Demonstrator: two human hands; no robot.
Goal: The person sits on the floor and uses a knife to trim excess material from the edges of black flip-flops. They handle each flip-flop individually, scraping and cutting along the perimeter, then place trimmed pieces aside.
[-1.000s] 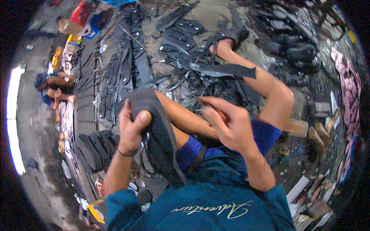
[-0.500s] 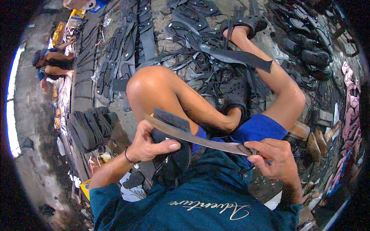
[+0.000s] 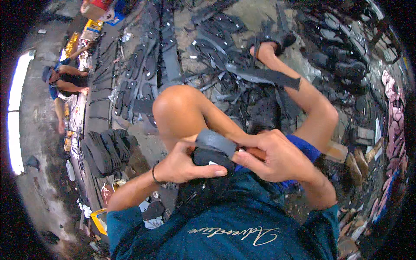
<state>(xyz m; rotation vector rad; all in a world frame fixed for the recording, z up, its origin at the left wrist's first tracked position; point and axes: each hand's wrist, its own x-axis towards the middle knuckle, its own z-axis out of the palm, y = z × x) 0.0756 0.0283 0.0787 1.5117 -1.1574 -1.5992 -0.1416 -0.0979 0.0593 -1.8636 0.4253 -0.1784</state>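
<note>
1. Left hand [image 3: 185, 164] clasps the black sole [image 3: 203, 157] beside the bent leg [image 3: 178, 106].
2. Right hand [image 3: 278, 159] closes around a brown handle [image 3: 258, 153], by the grey strip [image 3: 214, 142].
3. Trimming seems the step; the next move needs the sole steady.

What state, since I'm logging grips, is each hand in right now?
Left hand: closed, holding a black sole-like piece.
Right hand: closed, up against that piece; what it grips, if anything, cannot be told.

Black piece [image 3: 203, 157] partly hidden behind the left grip [image 3: 186, 164]
</note>
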